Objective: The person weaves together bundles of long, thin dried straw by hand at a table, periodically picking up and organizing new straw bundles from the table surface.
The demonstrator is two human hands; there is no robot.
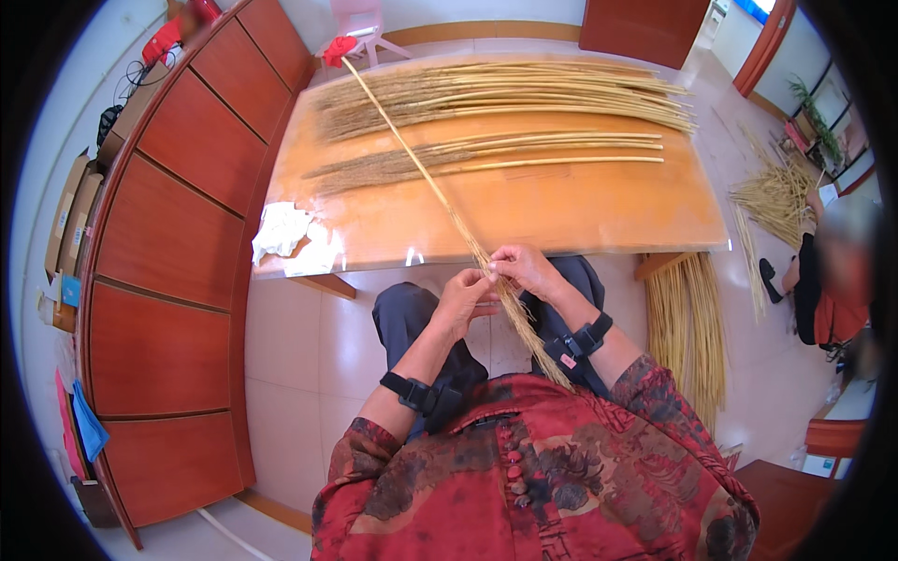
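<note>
A long pale stalk (412,159) slants from a red cloth-like tip (339,50) at the back of the table down into my lap, ending in a feathery straw-coloured head (528,337). My left hand (468,297) and my right hand (519,273) meet on it just past the table's near edge, both with fingers pinched on it. Two rows of similar stalks, an upper bundle (561,93) and a thinner lower one (561,150), lie across the orange table (561,215), feathery ends to the left. A crumpled white cloth (281,229) is at the near left corner.
Red-brown cabinets (168,234) line the left. A pink chair (355,23) stands behind the table. More stalks (683,337) lie on the floor at the right, beside a pile (767,192) and a seated person (832,299).
</note>
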